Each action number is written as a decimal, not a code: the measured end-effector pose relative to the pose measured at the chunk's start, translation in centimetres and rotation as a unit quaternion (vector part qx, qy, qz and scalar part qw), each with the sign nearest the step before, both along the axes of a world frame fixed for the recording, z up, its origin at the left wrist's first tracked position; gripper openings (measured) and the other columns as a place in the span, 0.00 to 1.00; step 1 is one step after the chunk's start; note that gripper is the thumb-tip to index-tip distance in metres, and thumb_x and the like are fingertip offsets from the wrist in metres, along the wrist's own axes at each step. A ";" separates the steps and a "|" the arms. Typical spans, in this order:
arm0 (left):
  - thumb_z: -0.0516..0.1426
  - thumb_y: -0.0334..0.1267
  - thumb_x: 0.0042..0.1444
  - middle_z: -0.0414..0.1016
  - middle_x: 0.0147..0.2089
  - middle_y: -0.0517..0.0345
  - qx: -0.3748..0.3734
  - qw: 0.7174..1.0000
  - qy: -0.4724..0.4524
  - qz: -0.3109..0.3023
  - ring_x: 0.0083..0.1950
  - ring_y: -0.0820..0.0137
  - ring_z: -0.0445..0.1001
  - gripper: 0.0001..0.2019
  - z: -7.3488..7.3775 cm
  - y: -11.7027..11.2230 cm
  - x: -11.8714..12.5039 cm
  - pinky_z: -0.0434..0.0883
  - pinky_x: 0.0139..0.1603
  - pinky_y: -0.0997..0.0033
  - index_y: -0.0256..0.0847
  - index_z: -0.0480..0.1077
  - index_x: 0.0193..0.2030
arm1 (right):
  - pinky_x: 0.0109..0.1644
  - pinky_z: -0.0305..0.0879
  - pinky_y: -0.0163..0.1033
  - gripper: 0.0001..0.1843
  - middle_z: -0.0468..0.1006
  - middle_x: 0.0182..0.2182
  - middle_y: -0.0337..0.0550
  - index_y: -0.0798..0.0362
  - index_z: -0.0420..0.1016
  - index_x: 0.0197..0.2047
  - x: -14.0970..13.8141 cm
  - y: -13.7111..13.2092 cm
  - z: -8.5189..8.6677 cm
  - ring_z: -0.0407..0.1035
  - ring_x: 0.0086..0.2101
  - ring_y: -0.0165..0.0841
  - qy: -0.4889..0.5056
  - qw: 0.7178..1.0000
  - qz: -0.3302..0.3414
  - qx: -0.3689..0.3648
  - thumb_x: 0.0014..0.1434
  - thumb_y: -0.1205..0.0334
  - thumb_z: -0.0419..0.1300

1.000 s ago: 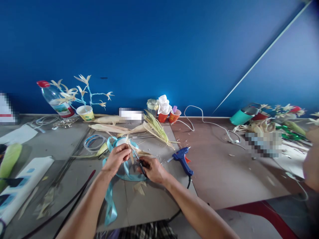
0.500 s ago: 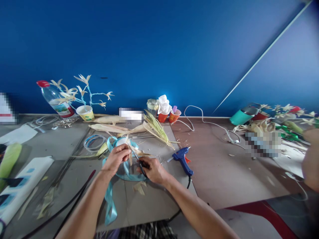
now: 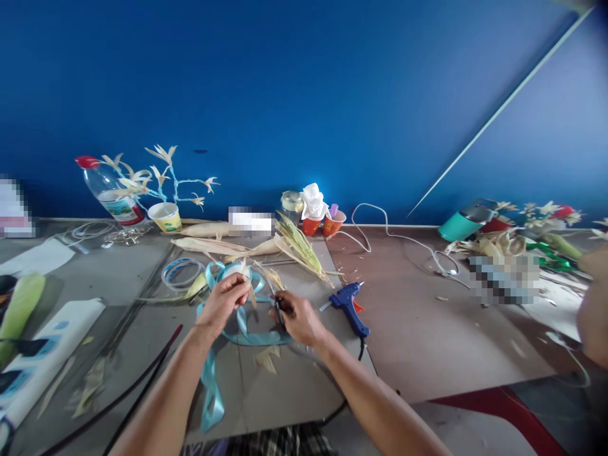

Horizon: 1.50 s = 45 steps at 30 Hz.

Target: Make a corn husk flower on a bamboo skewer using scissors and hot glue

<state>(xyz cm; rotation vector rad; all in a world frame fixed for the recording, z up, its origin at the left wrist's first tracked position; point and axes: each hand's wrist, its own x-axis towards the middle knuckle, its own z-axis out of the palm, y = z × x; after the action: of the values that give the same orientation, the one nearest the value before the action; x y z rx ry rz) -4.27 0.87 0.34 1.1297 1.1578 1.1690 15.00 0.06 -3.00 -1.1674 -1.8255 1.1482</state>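
Note:
My left hand (image 3: 224,303) pinches a narrow strip of dried corn husk (image 3: 253,300), whose free end hangs down and whose pale tip shows above the fingers. My right hand (image 3: 298,318) is closed round the black handles of scissors (image 3: 278,311), apart from the husk in the left hand. The blades point up and away, thin and partly blurred. Light blue ribbon (image 3: 212,396) loops on the table beneath both hands. Just beyond the scissors is another husk piece (image 3: 272,275). A small husk scrap (image 3: 267,360) lies nearer me.
A blue glue gun (image 3: 350,307) lies right of my right hand. Behind stand husk flowers in a paper cup (image 3: 165,218), a leaning bottle (image 3: 114,196) and red cups (image 3: 334,223). At left is a white power strip (image 3: 57,354). Another person's arm (image 3: 593,304) shows at right.
My right hand with the scissors has drawn slightly right, away from my left hand. The husk strip that stretched toward the scissors no longer spans the hands; a piece now shows beyond the blades.

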 end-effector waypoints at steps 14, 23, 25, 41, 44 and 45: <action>0.65 0.37 0.43 0.70 0.29 0.62 -0.014 0.983 -0.173 0.065 0.27 0.77 0.66 0.10 -0.7 0.6 0.4 0.63 0.30 0.76 0.38 0.68 0.31 | 0.49 0.60 0.44 0.36 0.75 0.48 0.59 0.62 0.51 0.65 2.4 1.6 1.1 0.71 0.45 0.43 -0.334 0.931 -0.130 0.063 0.58 0.56 0.55; 0.66 0.41 0.41 0.70 0.27 0.63 -0.008 0.986 -0.123 0.113 0.25 0.76 0.67 0.13 -0.8 0.4 0.6 0.64 0.30 0.74 0.38 0.69 0.29 | 0.43 0.64 0.38 0.22 0.71 0.50 0.54 0.53 0.67 0.57 2.0 1.3 2.1 0.72 0.42 0.39 -0.355 0.922 -0.122 0.092 0.60 0.58 0.53; 0.66 0.42 0.42 0.69 0.26 0.64 0.002 0.986 -0.106 0.126 0.25 0.77 0.66 0.13 -0.8 0.4 0.6 0.63 0.30 0.75 0.38 0.70 0.30 | 0.41 0.65 0.38 0.20 0.71 0.50 0.53 0.52 0.68 0.55 2.0 1.2 2.2 0.73 0.40 0.38 -0.370 0.917 -0.124 0.088 0.60 0.58 0.53; 0.65 0.44 0.42 0.69 0.25 0.61 0.009 0.989 -0.119 0.089 0.26 0.74 0.66 0.12 -0.8 0.2 0.8 0.64 0.29 0.74 0.38 0.73 0.29 | 0.38 0.64 0.35 0.09 0.77 0.32 0.44 0.54 0.76 0.38 -3.1 1.1 4.1 0.70 0.33 0.33 -0.031 0.988 -0.076 0.131 0.52 0.65 0.60; 0.66 0.46 0.41 0.70 0.24 0.62 0.005 0.989 -0.119 0.093 0.25 0.74 0.66 0.13 -0.5 0.0 0.9 0.64 0.30 0.74 0.38 0.73 0.29 | 0.33 0.60 0.34 0.06 0.75 0.24 0.40 0.54 0.76 0.29 -4.2 1.7 4.3 0.67 0.27 0.31 -0.021 0.990 -0.113 0.079 0.53 0.66 0.57; 0.66 0.46 0.40 0.70 0.24 0.62 0.002 0.989 -0.115 0.095 0.25 0.74 0.66 0.14 -0.4 0.0 1.0 0.64 0.30 0.74 0.38 0.73 0.29 | 0.32 0.59 0.34 0.07 0.74 0.23 0.39 0.54 0.75 0.27 -4.4 2.0 4.2 0.66 0.26 0.30 -0.006 0.990 -0.124 0.065 0.53 0.65 0.56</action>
<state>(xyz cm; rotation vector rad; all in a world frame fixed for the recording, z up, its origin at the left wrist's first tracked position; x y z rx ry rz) -3.30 0.83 -0.10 0.8745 1.1003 1.4091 10.62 2.01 1.23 -1.2841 -1.6804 0.8703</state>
